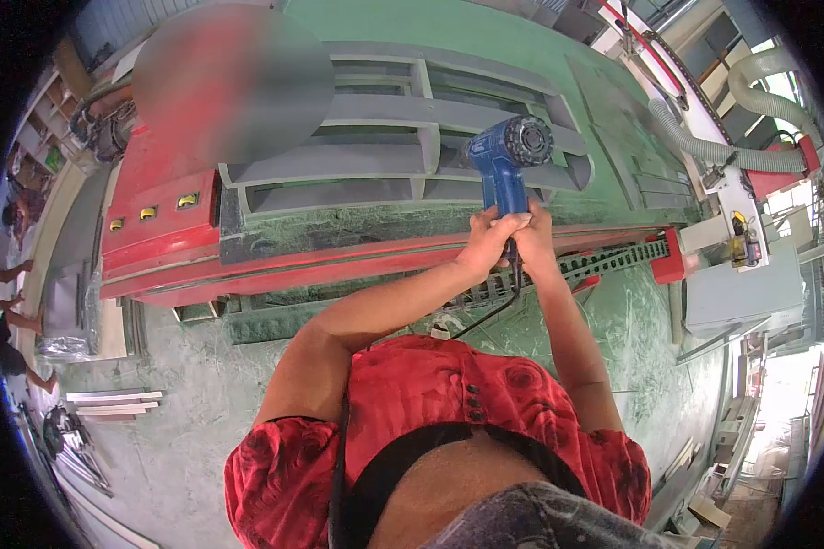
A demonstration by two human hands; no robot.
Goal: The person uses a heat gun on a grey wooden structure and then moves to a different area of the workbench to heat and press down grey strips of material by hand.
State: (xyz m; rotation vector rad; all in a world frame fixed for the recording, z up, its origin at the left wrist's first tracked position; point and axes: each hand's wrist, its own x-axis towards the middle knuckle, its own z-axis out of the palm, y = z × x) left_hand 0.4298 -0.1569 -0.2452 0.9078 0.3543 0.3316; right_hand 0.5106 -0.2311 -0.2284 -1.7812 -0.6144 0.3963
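View: from the head, looking down past a red shirt (pixel 430 384) along both bare arms, which stretch forward to meet in the middle of the frame.
Left hand (pixel 487 240): closed around the handle of a blue power tool (pixel 511 151), fingers wrapped over the grip from the left side.
Right hand (pixel 533 231): closed on the same handle from the right, pressed against the left hand so the two clasp the grip together.
Blue power tool: held up at arm's length over the near edge of the worktop, its round dark end turned toward the camera and its body reaching out over a grey panel.
Cord (pixel 485 316): black, dropping from the bottom of the handle between the forearms and curving back toward the body.
Grey panel (pixel 375 156): wide and flat, with long rectangular openings cut in rows, lying on the worktop just beyond the hands.
Worktop (pixel 522 55): a large green, dusty machine bed that fills the upper centre.
Red frame (pixel 156 247): runs along the near side and left end of the worktop, with small yellow fittings (pixel 146 212) on top.
Hose (pixel 705 146): grey and ribbed, curving at the upper right.
Floor (pixel 183 393): green and dusty, with pale wooden strips (pixel 114 403) lying at the left.
Other people: bare legs (pixel 14 316) at the far left edge, well apart from the hands.
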